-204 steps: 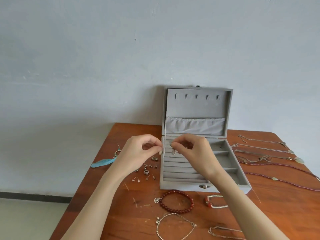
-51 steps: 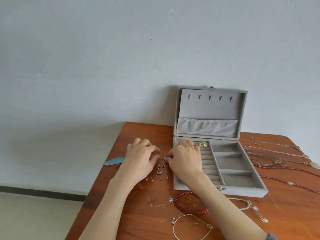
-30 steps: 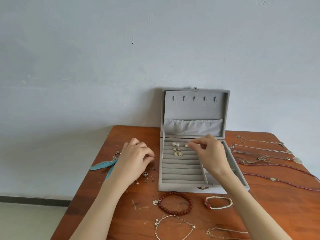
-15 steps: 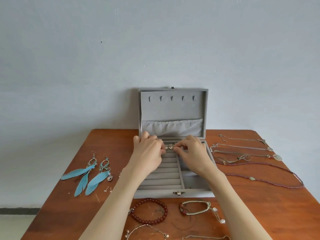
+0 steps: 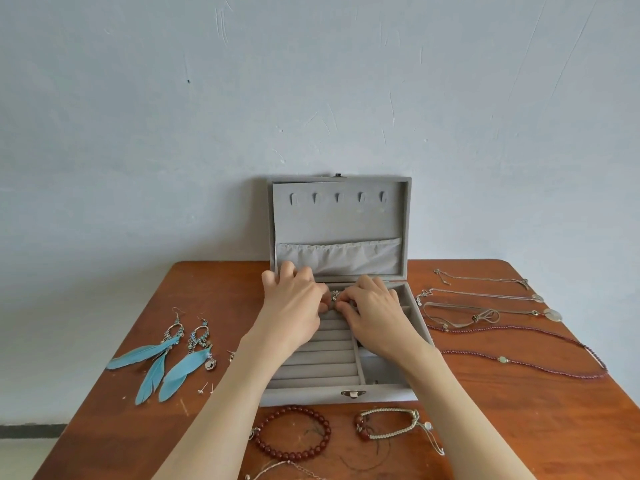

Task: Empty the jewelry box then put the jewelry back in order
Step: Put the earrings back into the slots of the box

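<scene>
Pinching a small silver earring (image 5: 334, 295) between left hand (image 5: 294, 306) and right hand (image 5: 372, 311) fingertips over the jewelry box (image 5: 341, 393) back row, probably seating it in the slot.

Plain home room, bare setup.
Wooden table (image 5: 519, 427) pushed against a scuffed pale-blue painted wall (image 5: 311, 98); grey velvet jewelry box (image 5: 339, 216) open under both hands, feather earrings (image 5: 166, 358) left of the left hand (image 5: 294, 313), necklaces (image 5: 485, 306) right of the right hand (image 5: 374, 317). Dark skirting strip (image 5: 31, 430) low left.

Matt grey velvety jewelry box (image 5: 339, 220)
</scene>
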